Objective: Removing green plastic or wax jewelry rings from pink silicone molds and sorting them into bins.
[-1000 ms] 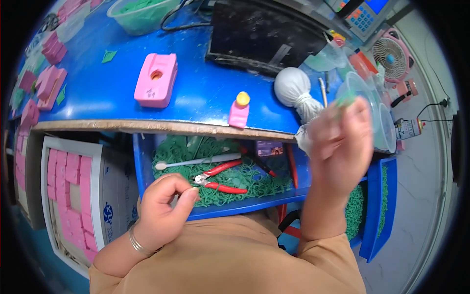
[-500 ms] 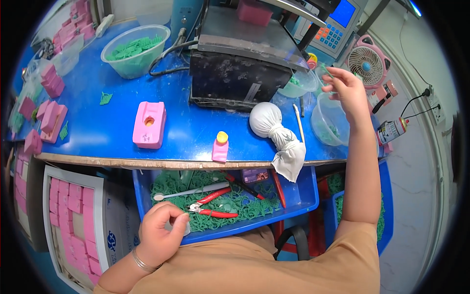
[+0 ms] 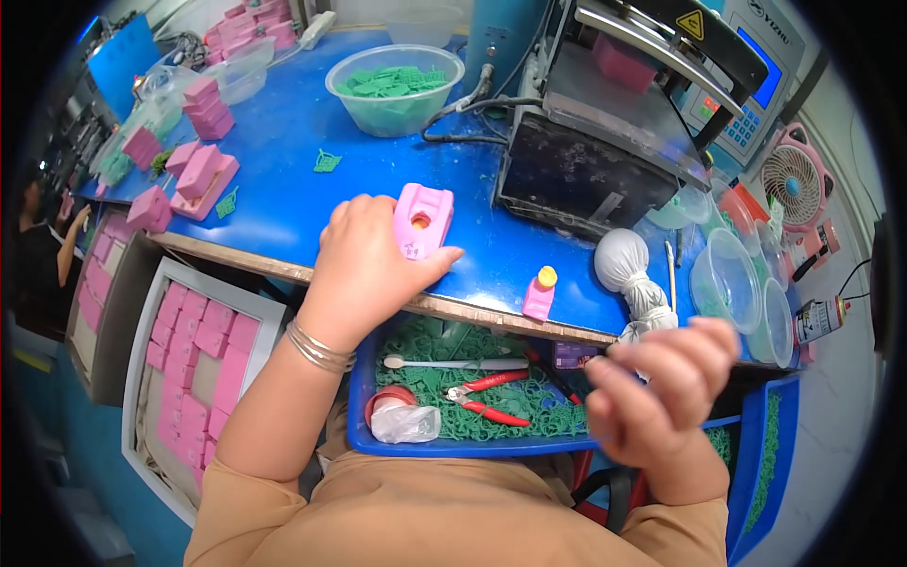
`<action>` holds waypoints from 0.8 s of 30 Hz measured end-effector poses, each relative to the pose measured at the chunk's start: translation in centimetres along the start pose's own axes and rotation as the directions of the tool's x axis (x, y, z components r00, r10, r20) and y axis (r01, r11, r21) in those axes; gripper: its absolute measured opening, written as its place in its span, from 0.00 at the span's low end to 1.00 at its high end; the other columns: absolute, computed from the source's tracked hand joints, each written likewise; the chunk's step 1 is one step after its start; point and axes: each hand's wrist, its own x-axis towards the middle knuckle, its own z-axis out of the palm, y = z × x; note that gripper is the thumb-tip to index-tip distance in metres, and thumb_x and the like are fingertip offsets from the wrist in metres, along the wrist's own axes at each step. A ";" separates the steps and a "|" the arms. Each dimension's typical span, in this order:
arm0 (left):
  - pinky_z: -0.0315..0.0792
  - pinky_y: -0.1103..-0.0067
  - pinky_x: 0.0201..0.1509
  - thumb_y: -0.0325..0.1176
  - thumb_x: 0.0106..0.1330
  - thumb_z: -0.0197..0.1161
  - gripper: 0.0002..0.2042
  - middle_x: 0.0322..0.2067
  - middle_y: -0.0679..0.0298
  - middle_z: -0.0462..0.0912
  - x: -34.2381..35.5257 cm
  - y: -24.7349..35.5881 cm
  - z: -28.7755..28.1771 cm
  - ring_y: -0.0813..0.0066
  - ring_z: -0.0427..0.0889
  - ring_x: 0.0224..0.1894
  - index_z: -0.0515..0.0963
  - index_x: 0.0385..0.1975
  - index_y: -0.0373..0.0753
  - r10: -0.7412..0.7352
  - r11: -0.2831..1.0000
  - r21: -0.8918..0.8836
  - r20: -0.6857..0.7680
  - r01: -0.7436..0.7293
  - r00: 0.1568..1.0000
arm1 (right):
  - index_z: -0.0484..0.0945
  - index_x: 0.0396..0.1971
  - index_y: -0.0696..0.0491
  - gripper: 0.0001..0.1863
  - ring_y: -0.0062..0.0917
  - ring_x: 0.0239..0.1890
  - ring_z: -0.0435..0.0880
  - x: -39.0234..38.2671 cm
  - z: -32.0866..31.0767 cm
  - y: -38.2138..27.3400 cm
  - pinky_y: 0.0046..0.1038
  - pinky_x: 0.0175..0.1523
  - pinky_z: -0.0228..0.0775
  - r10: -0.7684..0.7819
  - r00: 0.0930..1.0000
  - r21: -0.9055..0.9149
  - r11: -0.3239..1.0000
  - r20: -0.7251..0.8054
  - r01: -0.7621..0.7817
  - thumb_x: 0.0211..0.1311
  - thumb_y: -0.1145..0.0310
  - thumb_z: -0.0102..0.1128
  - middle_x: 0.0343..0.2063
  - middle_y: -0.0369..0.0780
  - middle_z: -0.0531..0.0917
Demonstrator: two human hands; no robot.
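My left hand (image 3: 368, 260) is at the bench's front edge, its fingers along the left side of a pink block (image 3: 425, 208) and its thumb at the near right corner. A round hole with something orange inside shows in the block's top. My right hand (image 3: 661, 387) is raised over the right end of the blue tray, fingers curled and smeared by motion; I cannot make out anything in it. Between the hands stands a small pink block (image 3: 539, 300) with a yellow knob (image 3: 547, 276) on it. A tied white cloth bag (image 3: 624, 260) lies just beyond my right hand.
The blue tray (image 3: 453, 448) below holds green scraps, red-handled nippers (image 3: 491, 382), a toothbrush (image 3: 463, 364) and a plastic bag (image 3: 406, 423). A dark press machine (image 3: 586, 175) stands behind. Clear bowls (image 3: 726, 283) are at right, a bowl of green pieces (image 3: 395, 99) at the back.
The view has swung left, shifting the scene right. My left hand has gone from beside the tray up to the pink block. My right hand has come back from the bowls, where it held something green.
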 end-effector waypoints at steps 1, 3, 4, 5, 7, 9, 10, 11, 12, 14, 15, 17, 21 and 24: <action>0.67 0.70 0.48 0.38 0.44 0.69 0.27 0.38 0.51 0.73 0.2 0.1 -0.3 0.56 0.73 0.42 0.69 0.42 0.28 0.018 0.999 -0.034 0.125 -0.013 0.992 | 0.78 0.29 0.47 0.08 0.25 0.35 0.74 -0.2 0.6 -0.6 0.33 0.44 0.61 0.022 0.999 0.110 0.994 0.025 -0.025 0.46 0.65 0.62 0.33 0.33 0.78; 0.68 0.75 0.46 0.31 0.47 0.64 0.20 0.37 0.56 0.75 -0.6 1.2 -0.5 0.65 0.75 0.41 0.70 0.40 0.30 0.068 0.932 -0.363 0.133 -0.015 0.989 | 0.78 0.31 0.49 0.11 0.27 0.38 0.75 -0.8 2.3 -1.1 0.34 0.45 0.63 0.070 0.996 0.232 0.969 0.063 -0.083 0.45 0.65 0.63 0.35 0.35 0.78; 0.69 0.75 0.46 0.30 0.47 0.63 0.19 0.36 0.57 0.75 -1.6 1.3 -0.5 0.68 0.75 0.42 0.70 0.40 0.30 0.045 0.818 -0.569 0.207 0.083 0.977 | 0.77 0.37 0.51 0.16 0.31 0.43 0.76 -0.9 3.1 -1.2 0.36 0.47 0.64 0.107 0.992 0.306 0.944 0.071 -0.124 0.44 0.66 0.64 0.39 0.38 0.78; 0.69 0.76 0.47 0.28 0.47 0.63 0.19 0.36 0.58 0.76 -2.7 1.5 -0.2 0.70 0.76 0.42 0.71 0.41 0.30 0.042 0.653 -0.732 0.290 0.194 0.956 | 0.75 0.41 0.52 0.20 0.34 0.45 0.76 -0.7 4.0 -1.3 0.39 0.50 0.63 0.165 0.982 0.393 0.900 0.090 -0.187 0.44 0.67 0.64 0.42 0.41 0.77; 0.65 0.78 0.55 0.26 0.51 0.63 0.26 0.45 0.61 0.72 -4.4 2.7 -1.6 0.76 0.70 0.50 0.64 0.51 0.31 0.124 0.210 -0.892 0.431 0.401 0.894 | 0.74 0.42 0.53 0.22 0.36 0.46 0.75 0.5 4.7 -1.3 0.40 0.51 0.63 0.201 0.971 0.468 0.851 0.130 -0.239 0.43 0.68 0.65 0.44 0.43 0.76; 0.63 0.75 0.59 0.26 0.51 0.66 0.31 0.52 0.59 0.66 -5.6 2.9 -1.2 0.74 0.66 0.55 0.59 0.55 0.32 0.177 -0.076 -0.866 0.476 0.494 0.862 | 0.75 0.40 0.53 0.21 0.35 0.45 0.76 0.8 5.2 -1.1 0.40 0.51 0.64 0.150 0.982 0.461 0.867 0.118 -0.188 0.42 0.67 0.66 0.41 0.42 0.77; 0.63 0.75 0.58 0.26 0.53 0.65 0.29 0.52 0.59 0.67 -5.8 2.8 -0.7 0.73 0.67 0.55 0.60 0.55 0.33 0.193 -0.215 -0.824 0.490 0.524 0.850 | 0.75 0.38 0.53 0.20 0.35 0.43 0.76 0.9 5.5 -1.1 0.39 0.50 0.65 0.097 0.991 0.442 0.888 0.096 -0.130 0.41 0.67 0.67 0.39 0.42 0.77; 0.64 0.75 0.58 0.26 0.54 0.64 0.28 0.51 0.59 0.67 -6.0 2.7 -0.4 0.72 0.68 0.54 0.60 0.54 0.33 0.211 -0.349 -0.764 0.500 0.543 0.840 | 0.75 0.38 0.53 0.20 0.35 0.43 0.76 0.8 5.7 -1.3 0.39 0.50 0.65 0.092 0.991 0.453 0.883 0.094 -0.125 0.41 0.67 0.67 0.39 0.42 0.77; 0.64 0.75 0.58 0.26 0.54 0.64 0.28 0.51 0.59 0.67 -6.3 2.7 -0.3 0.72 0.68 0.54 0.60 0.54 0.33 0.199 -0.348 -0.767 0.501 0.539 0.842 | 0.75 0.36 0.53 0.19 0.34 0.41 0.77 0.6 5.8 -1.6 0.39 0.49 0.66 0.101 0.992 0.490 0.863 0.074 -0.124 0.40 0.66 0.67 0.37 0.41 0.77; 0.66 0.73 0.57 0.28 0.58 0.60 0.21 0.46 0.60 0.71 -6.7 2.7 0.2 0.69 0.71 0.51 0.63 0.50 0.34 0.264 -0.174 -0.837 0.468 0.519 0.843 | 0.73 0.30 0.54 0.17 0.31 0.30 0.76 0.6 6.5 -2.5 0.35 0.40 0.68 0.121 0.993 0.526 0.845 -0.009 -0.098 0.38 0.65 0.68 0.28 0.38 0.73; 0.66 0.73 0.57 0.28 0.58 0.60 0.21 0.46 0.60 0.71 -6.8 2.7 0.4 0.69 0.71 0.51 0.63 0.50 0.34 0.254 -0.173 -0.836 0.473 0.521 0.844 | 0.73 0.30 0.54 0.17 0.31 0.30 0.76 0.4 6.8 -2.7 0.35 0.40 0.68 0.121 0.993 0.534 0.839 -0.007 -0.099 0.38 0.65 0.68 0.28 0.38 0.73; 0.67 0.70 0.55 0.29 0.60 0.58 0.14 0.36 0.62 0.74 -7.0 2.5 0.9 0.69 0.74 0.45 0.66 0.44 0.37 0.091 -0.503 -0.745 0.459 0.439 0.884 | 0.73 0.28 0.54 0.16 0.30 0.25 0.72 -0.5 7.1 -3.6 0.30 0.30 0.63 0.122 0.992 0.585 0.808 -0.041 -0.076 0.37 0.66 0.68 0.25 0.37 0.72; 0.64 0.77 0.28 0.51 0.63 0.49 0.19 0.22 0.64 0.68 -6.7 1.7 1.7 0.78 0.65 0.20 0.69 0.37 0.39 0.142 -0.705 -0.579 0.449 0.408 0.882 | 0.75 0.26 0.56 0.15 0.28 0.23 0.70 -1.7 7.1 -7.1 0.29 0.25 0.58 0.086 0.993 0.616 0.787 -0.080 -0.018 0.44 0.62 0.67 0.24 0.38 0.73; 0.63 0.78 0.24 0.53 0.64 0.45 0.21 0.20 0.64 0.68 -7.3 1.0 1.8 0.79 0.62 0.16 0.68 0.39 0.37 0.212 -0.646 -0.608 0.438 0.462 0.873 | 0.76 0.28 0.56 0.18 0.28 0.22 0.71 -1.8 6.7 -6.8 0.29 0.26 0.59 0.079 0.996 0.693 0.717 0.028 -0.077 0.43 0.57 0.68 0.22 0.37 0.74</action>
